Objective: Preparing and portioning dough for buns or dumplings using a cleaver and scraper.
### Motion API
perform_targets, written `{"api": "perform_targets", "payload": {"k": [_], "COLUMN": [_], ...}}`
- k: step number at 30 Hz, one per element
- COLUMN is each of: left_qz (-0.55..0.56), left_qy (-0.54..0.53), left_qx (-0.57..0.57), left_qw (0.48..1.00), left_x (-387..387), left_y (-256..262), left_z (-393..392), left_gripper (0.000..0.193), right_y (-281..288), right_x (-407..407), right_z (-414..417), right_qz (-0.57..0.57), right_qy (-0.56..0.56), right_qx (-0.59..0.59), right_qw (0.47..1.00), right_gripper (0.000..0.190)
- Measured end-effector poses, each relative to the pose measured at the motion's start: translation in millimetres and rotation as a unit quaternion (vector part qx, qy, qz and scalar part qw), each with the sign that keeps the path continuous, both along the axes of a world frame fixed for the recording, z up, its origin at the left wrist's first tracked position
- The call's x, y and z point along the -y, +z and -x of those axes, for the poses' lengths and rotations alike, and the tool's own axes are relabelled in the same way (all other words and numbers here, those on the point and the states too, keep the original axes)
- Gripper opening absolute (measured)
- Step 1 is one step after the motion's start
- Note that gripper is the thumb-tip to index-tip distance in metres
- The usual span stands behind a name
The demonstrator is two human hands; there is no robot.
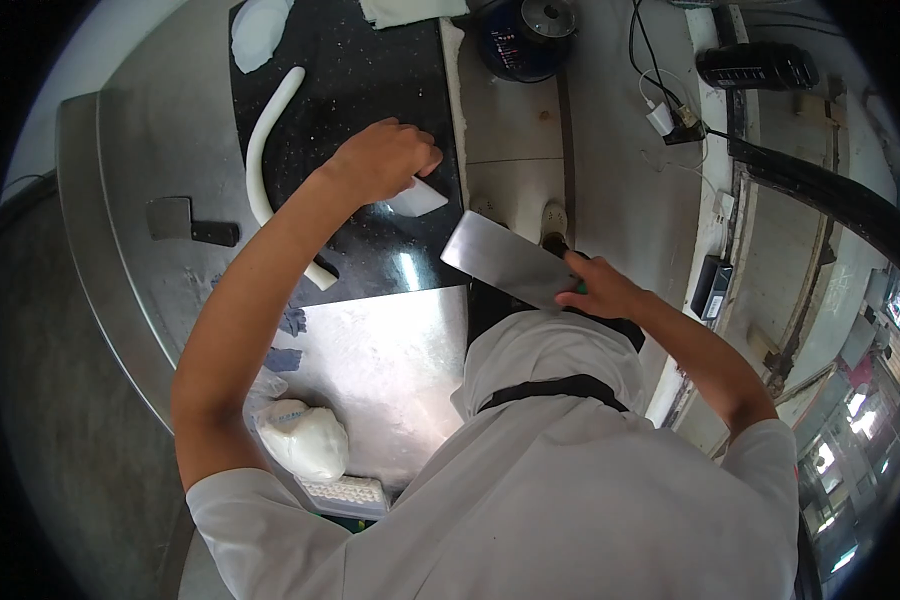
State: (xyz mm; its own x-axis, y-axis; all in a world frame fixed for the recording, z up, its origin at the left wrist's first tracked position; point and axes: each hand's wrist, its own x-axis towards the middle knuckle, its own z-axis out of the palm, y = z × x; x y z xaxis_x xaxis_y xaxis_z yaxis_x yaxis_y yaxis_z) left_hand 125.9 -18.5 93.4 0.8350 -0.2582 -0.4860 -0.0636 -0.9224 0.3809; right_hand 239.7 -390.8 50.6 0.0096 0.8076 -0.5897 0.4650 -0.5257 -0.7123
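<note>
My left hand [394, 159] is curled over the black speckled worktop [375, 82], gripping a flat white piece [420, 199] with a straight edge and a corner. Its material is hard to tell, as the hand hides the rest. In my right hand [604, 289] is the handle of a broad cleaver [506, 259]. The blade points left, with its tip end close to the worktop's near-right edge. A long white dough rope [266, 142] lies bent on the worktop, partly hidden behind my left forearm.
A smaller cleaver [191, 225] rests on the steel counter [150, 135]. A bagged white lump [304, 439] sits above a box [345, 495] by a steel sheet [390, 360]. White material [259, 34] and a folded cloth [412, 9] lie farther off, near a dark blue lidded appliance [525, 45].
</note>
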Motion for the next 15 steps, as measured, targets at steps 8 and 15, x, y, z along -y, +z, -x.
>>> {"api": "perform_targets", "payload": {"k": [8, 15], "left_qz": [-0.022, 0.018], "left_qy": [0.018, 0.017], "left_qx": [0.054, 0.096], "left_qw": [0.998, 0.995], "left_x": [-8.4, -4.4], "left_y": [12.6, 29.8], "left_z": [7.3, 8.0], "left_gripper": [0.016, 0.016], "right_y": [-8.6, -65.1], "right_x": [-120.8, -160.4], "right_z": [-71.2, 17.7], "right_qz": [-0.217, -0.171], "right_qy": [-0.106, 0.016], "right_qx": [0.129, -0.012], "right_qw": [0.962, 0.985], "right_gripper": [0.044, 0.063]}}
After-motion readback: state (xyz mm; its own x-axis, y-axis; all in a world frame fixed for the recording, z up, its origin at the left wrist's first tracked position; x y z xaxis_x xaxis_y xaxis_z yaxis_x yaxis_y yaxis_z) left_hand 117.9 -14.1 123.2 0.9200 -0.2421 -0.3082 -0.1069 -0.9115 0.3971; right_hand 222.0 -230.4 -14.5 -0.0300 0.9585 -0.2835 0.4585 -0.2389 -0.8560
